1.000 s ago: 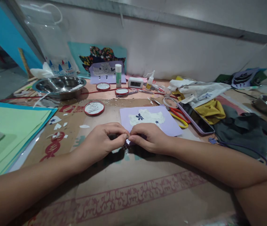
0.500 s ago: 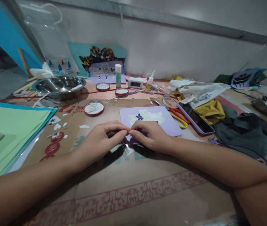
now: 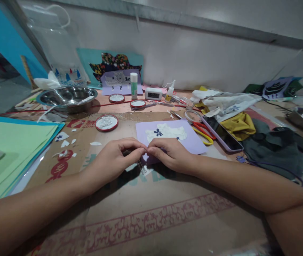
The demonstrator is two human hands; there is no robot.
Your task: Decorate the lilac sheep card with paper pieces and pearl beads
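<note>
My left hand (image 3: pixel 123 153) has its thumb and fingers pinched together, and its fingertips meet those of my right hand (image 3: pixel 169 153). A short string of small beads (image 3: pixel 141 167) hangs beneath the left fingertips; which hand grips it is hard to see. My right hand is closed as well, and whatever is between its fingertips is too small to make out. Just behind the hands lies a purple sheet (image 3: pixel 195 144) bearing a white fabric shape (image 3: pixel 171 132) with dark blue flowers. A red-rimmed lid of clear beads (image 3: pixel 106 122) sits beyond my left hand.
Scissors with yellow handles (image 3: pixel 206 138) and a phone (image 3: pixel 222 134) lie right of the sheet. Green papers (image 3: pixel 15 145) are at the left, a steel bowl (image 3: pixel 67 99) behind them. A glue stick (image 3: pixel 133 86), a clock (image 3: pixel 153 94) and a glue bottle (image 3: pixel 170 91) stand at the back.
My right hand has shifted very slightly, its fingers curling a little lower against the left fingertips. The left hand and the hanging beads are almost unchanged.
</note>
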